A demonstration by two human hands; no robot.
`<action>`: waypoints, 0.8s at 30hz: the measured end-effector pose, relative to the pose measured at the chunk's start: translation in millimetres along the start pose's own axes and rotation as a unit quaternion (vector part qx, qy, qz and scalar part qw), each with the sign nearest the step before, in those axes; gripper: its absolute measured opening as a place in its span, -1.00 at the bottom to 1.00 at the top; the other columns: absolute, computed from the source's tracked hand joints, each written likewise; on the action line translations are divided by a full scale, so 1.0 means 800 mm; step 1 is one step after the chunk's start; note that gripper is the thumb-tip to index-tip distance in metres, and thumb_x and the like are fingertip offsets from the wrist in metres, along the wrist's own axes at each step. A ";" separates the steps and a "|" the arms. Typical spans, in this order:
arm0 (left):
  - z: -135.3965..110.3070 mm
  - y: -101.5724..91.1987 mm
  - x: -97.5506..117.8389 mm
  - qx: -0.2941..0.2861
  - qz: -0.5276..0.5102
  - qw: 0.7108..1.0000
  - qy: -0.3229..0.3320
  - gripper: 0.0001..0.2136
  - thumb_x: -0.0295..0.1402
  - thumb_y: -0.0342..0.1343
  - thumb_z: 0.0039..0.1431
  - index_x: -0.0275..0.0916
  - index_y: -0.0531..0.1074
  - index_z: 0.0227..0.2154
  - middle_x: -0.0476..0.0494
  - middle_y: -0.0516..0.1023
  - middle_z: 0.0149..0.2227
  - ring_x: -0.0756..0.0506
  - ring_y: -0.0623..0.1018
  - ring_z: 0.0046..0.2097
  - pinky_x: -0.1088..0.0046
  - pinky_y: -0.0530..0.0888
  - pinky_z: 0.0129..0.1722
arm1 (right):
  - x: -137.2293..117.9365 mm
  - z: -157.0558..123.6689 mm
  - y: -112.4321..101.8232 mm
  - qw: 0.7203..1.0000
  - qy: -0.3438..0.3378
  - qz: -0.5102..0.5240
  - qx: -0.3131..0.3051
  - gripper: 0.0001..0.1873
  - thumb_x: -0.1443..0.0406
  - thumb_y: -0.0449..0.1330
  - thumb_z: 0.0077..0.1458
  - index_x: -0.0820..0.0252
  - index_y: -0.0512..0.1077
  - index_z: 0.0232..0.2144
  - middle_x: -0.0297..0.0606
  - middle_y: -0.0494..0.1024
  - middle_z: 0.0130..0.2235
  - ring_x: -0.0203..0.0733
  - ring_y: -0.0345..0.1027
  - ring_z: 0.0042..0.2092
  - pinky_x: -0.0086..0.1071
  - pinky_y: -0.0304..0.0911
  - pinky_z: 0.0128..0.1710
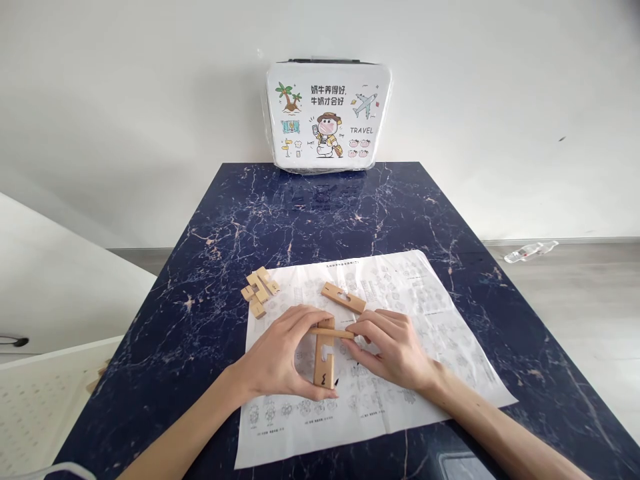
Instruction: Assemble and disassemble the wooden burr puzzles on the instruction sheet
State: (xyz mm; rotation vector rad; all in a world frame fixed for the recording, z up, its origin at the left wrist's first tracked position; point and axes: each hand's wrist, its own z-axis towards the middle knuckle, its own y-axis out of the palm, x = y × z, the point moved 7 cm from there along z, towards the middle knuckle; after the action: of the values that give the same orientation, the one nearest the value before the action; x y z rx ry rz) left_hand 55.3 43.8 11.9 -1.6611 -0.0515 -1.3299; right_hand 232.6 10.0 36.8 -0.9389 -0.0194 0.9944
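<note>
My left hand (287, 350) grips a notched wooden puzzle block (325, 363), its thumb at the near end and its fingers at the far end. A black mark shows on the block's near end. A thin wooden puzzle stick (333, 333) lies crosswise over this block, pinched at its right end by my right hand (390, 343). Just beyond my hands a loose notched wooden piece (343, 297) lies on the printed instruction sheet (280, 447). To the left, several wooden pieces (259, 291) lie clustered at the sheet's edge. My fingers partly hide the joint between block and stick.
The sheet lies on a dark blue marbled table (320, 213). A white case with cartoon prints (327, 117) leans against the wall at the back. A white perforated basket (40, 407) stands low at left; a dark phone-like object (460, 463) is at the near edge.
</note>
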 end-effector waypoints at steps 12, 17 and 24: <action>-0.001 0.001 0.000 0.027 0.007 1.000 0.008 -0.08 0.04 0.60 -0.18 -0.07 0.31 0.23 -0.24 0.53 0.15 -0.38 0.54 0.17 -0.02 0.54 0.16 | 0.001 -0.003 0.002 1.000 0.004 -0.026 0.012 -0.89 0.33 0.22 0.44 0.09 0.40 -0.23 -0.43 0.49 -0.45 -0.28 0.27 -0.53 -0.33 0.23 -0.54; -0.002 0.001 0.000 0.028 0.016 0.999 0.010 -0.07 0.03 0.61 -0.21 -0.09 0.31 0.22 -0.22 0.55 0.11 -0.37 0.55 0.14 -0.01 0.55 0.14 | 0.002 -0.006 0.004 1.000 0.016 -0.019 0.008 -0.88 0.31 0.22 0.43 0.07 0.39 -0.24 -0.42 0.48 -0.47 -0.26 0.28 -0.53 -0.31 0.23 -0.52; -0.004 0.003 -0.001 0.025 0.014 1.000 0.012 -0.05 -0.01 0.62 -0.22 -0.08 0.29 0.23 -0.22 0.53 0.12 -0.37 0.54 0.14 -0.03 0.53 0.15 | 0.005 -0.009 0.006 0.999 0.034 -0.025 0.012 -0.87 0.32 0.21 0.44 0.10 0.39 -0.25 -0.43 0.47 -0.49 -0.27 0.29 -0.52 -0.35 0.21 -0.48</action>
State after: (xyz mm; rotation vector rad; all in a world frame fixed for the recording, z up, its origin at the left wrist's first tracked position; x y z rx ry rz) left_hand 54.4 40.8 9.8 -1.5978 -0.0464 -1.3162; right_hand 234.3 8.9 27.8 -0.9451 0.0261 0.9136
